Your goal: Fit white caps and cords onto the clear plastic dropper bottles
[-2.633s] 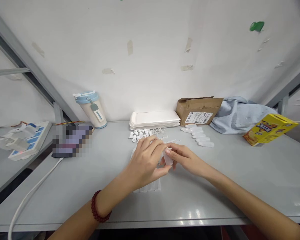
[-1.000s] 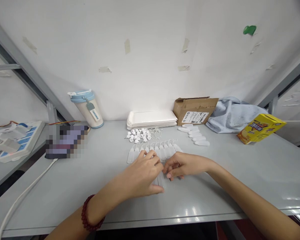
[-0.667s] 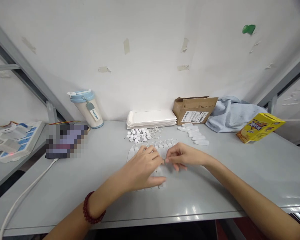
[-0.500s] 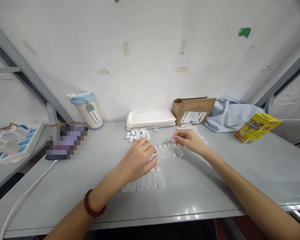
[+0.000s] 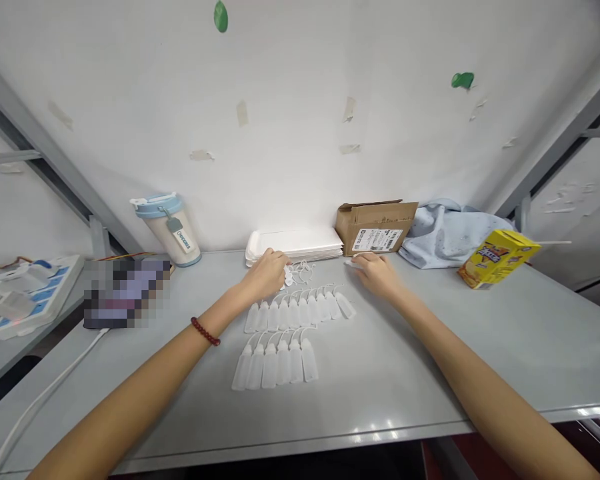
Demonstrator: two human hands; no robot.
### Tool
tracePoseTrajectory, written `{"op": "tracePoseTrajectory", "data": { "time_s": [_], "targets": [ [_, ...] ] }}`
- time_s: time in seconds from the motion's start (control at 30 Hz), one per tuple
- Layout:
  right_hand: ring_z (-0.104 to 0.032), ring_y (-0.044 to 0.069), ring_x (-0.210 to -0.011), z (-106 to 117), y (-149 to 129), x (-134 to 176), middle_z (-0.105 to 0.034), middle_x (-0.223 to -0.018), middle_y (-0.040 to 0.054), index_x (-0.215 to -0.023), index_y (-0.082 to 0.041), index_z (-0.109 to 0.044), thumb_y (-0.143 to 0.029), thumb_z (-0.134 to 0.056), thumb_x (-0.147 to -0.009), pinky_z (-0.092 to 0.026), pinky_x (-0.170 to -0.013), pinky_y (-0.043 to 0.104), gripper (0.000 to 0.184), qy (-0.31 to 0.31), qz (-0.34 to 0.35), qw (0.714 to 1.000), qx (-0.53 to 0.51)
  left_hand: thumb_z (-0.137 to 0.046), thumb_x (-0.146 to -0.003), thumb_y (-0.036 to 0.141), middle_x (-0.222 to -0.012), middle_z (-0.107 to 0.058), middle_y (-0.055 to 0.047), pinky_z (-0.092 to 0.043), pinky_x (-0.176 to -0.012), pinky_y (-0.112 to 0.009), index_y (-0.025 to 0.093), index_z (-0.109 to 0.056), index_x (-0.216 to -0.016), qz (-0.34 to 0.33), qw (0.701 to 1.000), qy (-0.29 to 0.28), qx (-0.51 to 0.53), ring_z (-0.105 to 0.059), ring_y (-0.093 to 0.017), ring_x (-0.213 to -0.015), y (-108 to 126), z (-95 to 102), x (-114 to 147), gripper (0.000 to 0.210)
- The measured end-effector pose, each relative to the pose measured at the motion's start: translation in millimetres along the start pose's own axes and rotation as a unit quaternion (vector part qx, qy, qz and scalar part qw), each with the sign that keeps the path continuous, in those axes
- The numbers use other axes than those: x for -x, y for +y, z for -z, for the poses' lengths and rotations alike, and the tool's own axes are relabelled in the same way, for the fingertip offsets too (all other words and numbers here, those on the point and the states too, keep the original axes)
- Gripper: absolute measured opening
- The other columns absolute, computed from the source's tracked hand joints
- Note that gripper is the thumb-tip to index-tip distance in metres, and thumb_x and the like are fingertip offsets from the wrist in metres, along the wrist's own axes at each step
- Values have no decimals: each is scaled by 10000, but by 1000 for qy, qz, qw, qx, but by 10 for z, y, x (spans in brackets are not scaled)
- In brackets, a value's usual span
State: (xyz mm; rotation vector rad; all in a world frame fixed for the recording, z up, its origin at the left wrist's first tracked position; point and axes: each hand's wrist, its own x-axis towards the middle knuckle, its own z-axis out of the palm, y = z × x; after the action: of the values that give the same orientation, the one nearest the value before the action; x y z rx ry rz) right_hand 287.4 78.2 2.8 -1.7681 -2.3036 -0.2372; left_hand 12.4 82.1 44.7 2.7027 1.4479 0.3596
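Observation:
My left hand [image 5: 266, 275] is over the pile of small white clip-like pieces [image 5: 289, 277] at the back of the table, fingers curled down. What its fingertips hold is hidden. To the right, my right hand [image 5: 379, 275] reaches down in front of the cardboard box, fingers bent together. A whitish translucent piece [image 5: 353, 264] shows at its fingertips; whether it is gripped is unclear. Between my forearms lie two rows of small translucent bottle-shaped pieces, a back row [image 5: 294, 313] and a front row [image 5: 283, 363], each with thin white cords at the top. White cord loops [image 5: 305, 271] lie beside my left fingers.
Along the wall stand a stack of white trays [image 5: 300, 244], an open cardboard box [image 5: 375, 230], a light blue cloth [image 5: 445, 233] and a yellow snack carton [image 5: 497, 259]. At left are a tumbler [image 5: 173, 230], a blurred phone [image 5: 130, 293] on a cable and a power strip [image 5: 40, 303].
My left hand has moved back and left onto the small white pieces, uncovering the rows. My right hand has left the back row's right end for the pieces by the box. The view has shifted.

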Motion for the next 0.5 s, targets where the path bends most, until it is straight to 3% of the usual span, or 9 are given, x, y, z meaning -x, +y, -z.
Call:
{"op": "tracePoseTrajectory", "data": {
  "time_s": [0.2, 0.37, 0.5],
  "targets": [
    [-536, 235, -1042, -26, -15, -4, -610, -1132, 129, -1047, -148, -616, -65, -414, -852, -312, -834, 337, 292, -21, 8, 1000, 13, -406, -704, 12, -853, -640, -120, -457, -753, -312, 122, -652, -944, 21, 999, -35, 6, -551, -246, -959, -47, -140, -198, 361],
    [-548, 225, -999, -45, -31, 2, -622, -1074, 114, -1004, -160, -626, 70, -366, -753, -283, -809, 335, 429, -36, 23, 999, 18, -413, -674, -1, -869, -660, -133, -450, -792, -331, 121, -663, -929, 13, 999, -38, 10, -519, -259, -1003, -97, -181, -231, 378],
    [-553, 213, -960, -69, -25, 0, -637, -1011, 99, -967, -170, -629, 52, -365, -764, -269, -797, 329, 400, -41, 35, 998, 14, -433, -652, -2, -917, -675, -124, -446, -833, -348, 133, -683, -873, 17, 999, -28, 29, -525, -260, -975, -97, -170, -223, 361]
  ]
}}
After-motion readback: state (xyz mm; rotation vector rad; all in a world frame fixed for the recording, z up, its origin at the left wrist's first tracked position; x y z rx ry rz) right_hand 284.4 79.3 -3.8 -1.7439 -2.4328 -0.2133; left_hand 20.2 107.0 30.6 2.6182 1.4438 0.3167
